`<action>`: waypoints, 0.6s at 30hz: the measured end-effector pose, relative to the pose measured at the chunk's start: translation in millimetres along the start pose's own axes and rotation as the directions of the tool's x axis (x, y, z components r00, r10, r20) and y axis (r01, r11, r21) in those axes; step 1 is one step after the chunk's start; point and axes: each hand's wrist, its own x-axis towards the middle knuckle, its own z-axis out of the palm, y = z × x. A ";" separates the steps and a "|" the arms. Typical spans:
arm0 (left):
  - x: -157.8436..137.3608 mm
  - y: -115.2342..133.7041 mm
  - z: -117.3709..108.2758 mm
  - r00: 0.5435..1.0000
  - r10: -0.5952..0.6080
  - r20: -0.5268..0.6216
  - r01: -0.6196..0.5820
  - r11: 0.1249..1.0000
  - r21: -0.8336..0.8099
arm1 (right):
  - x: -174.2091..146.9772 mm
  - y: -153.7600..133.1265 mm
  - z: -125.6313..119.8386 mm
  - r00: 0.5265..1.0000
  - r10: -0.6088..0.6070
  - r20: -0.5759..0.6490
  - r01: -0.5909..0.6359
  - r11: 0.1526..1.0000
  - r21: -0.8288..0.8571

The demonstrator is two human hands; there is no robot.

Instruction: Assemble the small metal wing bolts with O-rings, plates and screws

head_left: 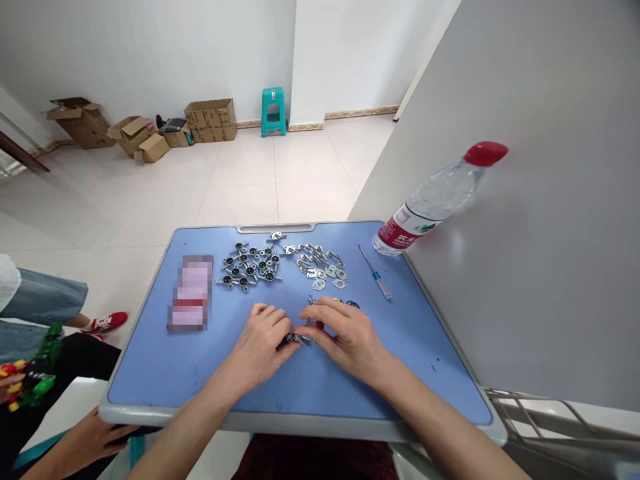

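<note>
My left hand (265, 337) is closed around a small metal part with a black piece (299, 339), above the front middle of the blue table. My right hand (345, 333) comes in from the other side, its thumb and fingers pinched at that part; what they hold is hidden. Behind my hands lie several assembled metal fittings with round black faces (245, 267). Right of these are a pile of curved metal hooks (315, 255) and several flat metal plates (330, 275). A few small loose pieces (353, 305) show just behind my right hand.
A screwdriver (377, 277) and an upright water bottle with a red cap (415, 213) are on the table's right, beside a grey panel (550, 233). A blurred-out flat object (191, 293) lies left. Another person's hand (95, 433) is near the front left corner.
</note>
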 end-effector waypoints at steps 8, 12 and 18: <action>-0.1 0.3 -0.8 1.000 -0.007 0.009 0.007 1.000 0.011 | -1.0 1.9 3.3 0.996 0.069 -0.048 -0.070 0.998 -0.009; 0.6 1.2 -2.6 1.000 -0.015 0.016 0.015 1.000 -0.005 | -0.5 1.3 -0.6 0.991 0.095 -0.095 -0.097 0.995 -0.015; -0.9 1.3 -2.8 1.000 -0.012 0.008 0.012 1.000 -0.014 | 3.1 1.3 -11.3 0.980 0.134 -0.149 -0.128 0.991 0.049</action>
